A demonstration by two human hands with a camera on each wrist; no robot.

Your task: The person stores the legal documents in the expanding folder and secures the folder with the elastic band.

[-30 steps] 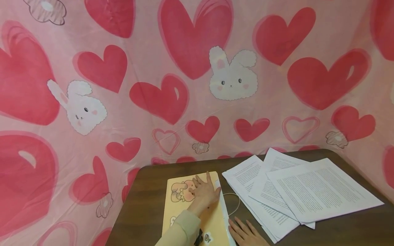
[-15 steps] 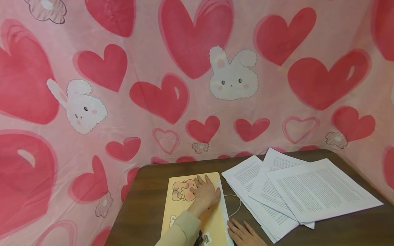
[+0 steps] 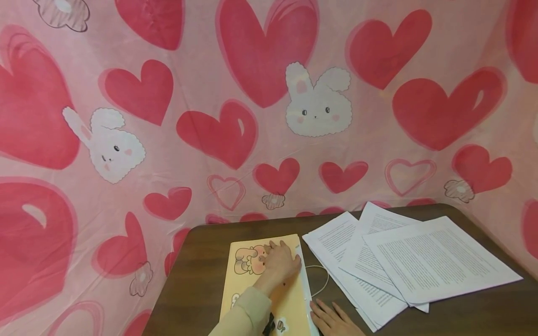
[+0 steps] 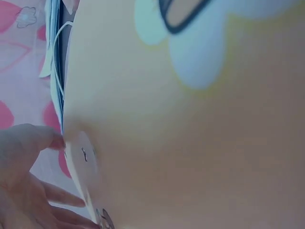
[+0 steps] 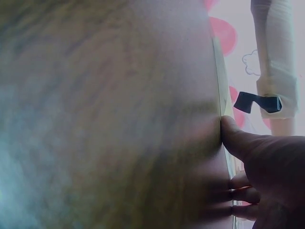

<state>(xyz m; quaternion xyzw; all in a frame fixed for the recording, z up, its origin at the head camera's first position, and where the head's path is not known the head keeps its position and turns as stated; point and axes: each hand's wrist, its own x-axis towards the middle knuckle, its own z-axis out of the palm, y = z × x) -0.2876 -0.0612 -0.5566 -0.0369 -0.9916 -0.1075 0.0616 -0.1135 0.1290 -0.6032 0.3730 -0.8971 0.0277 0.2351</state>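
Observation:
A yellow folder [image 3: 240, 289] with cartoon animals printed on its cover lies on the left half of the table, its white edge facing right. My left hand [image 3: 280, 262] rests on the upper part of the cover, fingers slightly bent, thumb by the white edge. In the left wrist view the cover fills most of the picture, and the fingertips of my left hand [image 4: 28, 176] touch it. My right hand [image 3: 334, 319] lies on the table beside the folder's lower right edge, fingertips right at that edge. A thin white elastic cord [image 3: 328, 275] loops out from the edge.
Right of the folder, several printed paper sheets [image 3: 445, 261] overlap in a fanned pile on the dark wooden table [image 3: 185, 280]. A pink cloth [image 3: 252, 140] with hearts and rabbits hangs behind. A black mount [image 5: 259, 101] sits on my left sleeve [image 5: 281, 71].
My left hand's fingers, stretched out before, have drawn in and bent a little on the cover. The folder's lower right edge and my right hand have shifted slightly left. The papers stay put.

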